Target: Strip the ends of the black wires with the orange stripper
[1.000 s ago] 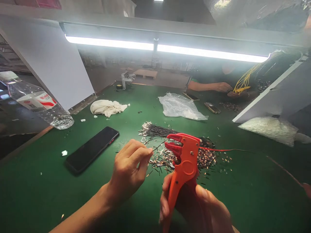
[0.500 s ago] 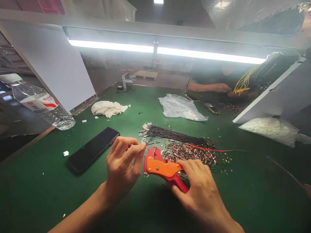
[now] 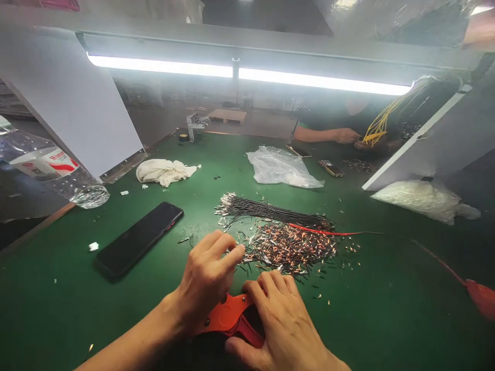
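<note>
Your right hand point(image 3: 281, 315) was clamped on the orange pliers point(image 3: 223, 315), in from the surface's point(image 3: 386, 309) left edge; couldn't tell your left hand's point(image 3: 209, 270) grip. Keeping the jaws unblocked seemed smart.

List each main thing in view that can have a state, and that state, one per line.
Tube lights: lit
Nearest phone: lying flat, screen dark
Bottle: partly out of frame, fill level unclear
Cloth: crumpled
Middle clear bag: crumpled
Black wires: bundled side by side
Cut scraps: heaped loosely
Orange tool: held in the right grip, jaws hidden
Left grip: curled, any hold unclear
</note>
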### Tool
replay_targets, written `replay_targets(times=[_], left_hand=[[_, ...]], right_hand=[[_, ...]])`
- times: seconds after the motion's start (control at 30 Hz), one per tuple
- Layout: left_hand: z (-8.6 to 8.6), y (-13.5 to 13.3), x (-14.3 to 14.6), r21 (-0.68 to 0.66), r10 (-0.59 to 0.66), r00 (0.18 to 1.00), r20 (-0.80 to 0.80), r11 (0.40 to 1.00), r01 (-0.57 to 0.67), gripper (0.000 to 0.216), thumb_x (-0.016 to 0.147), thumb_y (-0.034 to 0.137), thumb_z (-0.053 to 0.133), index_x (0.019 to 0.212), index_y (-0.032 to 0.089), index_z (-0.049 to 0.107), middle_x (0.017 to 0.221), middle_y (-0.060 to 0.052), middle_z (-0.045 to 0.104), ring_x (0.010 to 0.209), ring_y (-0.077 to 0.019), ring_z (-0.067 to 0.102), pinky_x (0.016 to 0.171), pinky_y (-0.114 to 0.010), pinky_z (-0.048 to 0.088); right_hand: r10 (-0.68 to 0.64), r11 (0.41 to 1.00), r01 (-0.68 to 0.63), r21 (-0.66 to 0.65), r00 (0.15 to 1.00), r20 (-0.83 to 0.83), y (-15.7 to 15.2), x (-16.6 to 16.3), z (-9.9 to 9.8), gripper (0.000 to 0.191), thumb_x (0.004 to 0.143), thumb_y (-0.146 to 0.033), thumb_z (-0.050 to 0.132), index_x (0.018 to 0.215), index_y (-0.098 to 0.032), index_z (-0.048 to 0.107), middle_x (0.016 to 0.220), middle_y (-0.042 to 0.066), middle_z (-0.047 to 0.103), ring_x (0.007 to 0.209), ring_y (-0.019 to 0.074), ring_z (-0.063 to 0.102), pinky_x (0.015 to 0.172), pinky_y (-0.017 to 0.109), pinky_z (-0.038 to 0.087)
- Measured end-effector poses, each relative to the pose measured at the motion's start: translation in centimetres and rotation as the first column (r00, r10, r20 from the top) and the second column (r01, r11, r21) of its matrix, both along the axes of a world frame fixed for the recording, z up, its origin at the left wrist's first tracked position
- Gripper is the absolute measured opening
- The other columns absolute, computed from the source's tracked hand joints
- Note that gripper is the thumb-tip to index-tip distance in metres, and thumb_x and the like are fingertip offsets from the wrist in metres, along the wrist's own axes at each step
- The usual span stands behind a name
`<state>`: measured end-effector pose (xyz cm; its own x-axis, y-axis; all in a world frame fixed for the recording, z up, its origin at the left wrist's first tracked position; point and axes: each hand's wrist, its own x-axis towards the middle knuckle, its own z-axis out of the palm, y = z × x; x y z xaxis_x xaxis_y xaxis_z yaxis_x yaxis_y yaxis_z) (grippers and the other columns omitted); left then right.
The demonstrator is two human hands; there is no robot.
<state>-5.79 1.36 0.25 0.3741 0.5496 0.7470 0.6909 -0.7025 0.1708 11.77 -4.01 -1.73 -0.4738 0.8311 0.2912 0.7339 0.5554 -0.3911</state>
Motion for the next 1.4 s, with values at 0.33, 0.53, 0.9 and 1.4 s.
replay_targets(times=[0.33,0.53,0.9,1.4], left_hand=[[-0.1,-0.2,0.5,0.034,0.012,0.998,-0.063,0.999,-0.01,0.019,0.082,0.0,0.055,0.092,0.016,0.062,0.076,-0.004,0.057,0.069,-0.0152,0.045,0.061,-0.028,0.039],[0.0,-1.1,1.4,-0.036,-0.073,0.99,-0.117,0.997,0.069,0.005,0.085,0.016,0.057,0.081,0.016,0.059,0.073,-0.004,0.056,0.067,-0.017,0.045,0.059,-0.03,0.037],[0.1,-1.4,1.6,-0.031,-0.044,0.985,-0.166,0.999,0.04,0.02,0.08,0.036,0.068,0.077,0.02,0.058,0.075,-0.004,0.057,0.067,-0.0183,0.052,0.057,-0.032,0.038],[0.2,-1.4,1.1,-0.275,-0.155,0.967,-0.202,0.957,0.096,0.018,0.068,0.017,0.069,0.078,0.019,0.054,0.083,-0.004,0.059,0.075,-0.0209,0.049,0.062,-0.034,0.038]], right_hand=[[-0.332,0.943,0.285,-0.169,0.829,-0.45,2.7,1.8,1.2,0.023,0.09,-0.037,0.054,0.106,-0.021,0.053,0.093,0.006,0.064,0.083,0.022,0.063,0.075,0.035,0.052],[-0.144,0.99,0.126,-0.069,0.847,-0.512,2.9,1.2,0.7,0.013,0.095,-0.025,0.046,0.097,-0.022,0.059,0.082,0.001,0.068,0.075,0.0161,0.066,0.069,0.025,0.05],[-0.091,0.987,0.139,0.078,0.893,-0.44,3.6,0.2,-0.5,0.017,0.092,-0.021,0.047,0.081,-0.021,0.059,0.07,0.001,0.067,0.062,0.0167,0.064,0.058,0.024,0.049],[-0.156,0.961,0.212,0.181,0.947,-0.281,3.6,0.2,-1.5,0.016,0.083,-0.01,0.047,0.079,-0.02,0.058,0.073,0.003,0.065,0.069,0.019,0.061,0.065,0.029,0.044]])
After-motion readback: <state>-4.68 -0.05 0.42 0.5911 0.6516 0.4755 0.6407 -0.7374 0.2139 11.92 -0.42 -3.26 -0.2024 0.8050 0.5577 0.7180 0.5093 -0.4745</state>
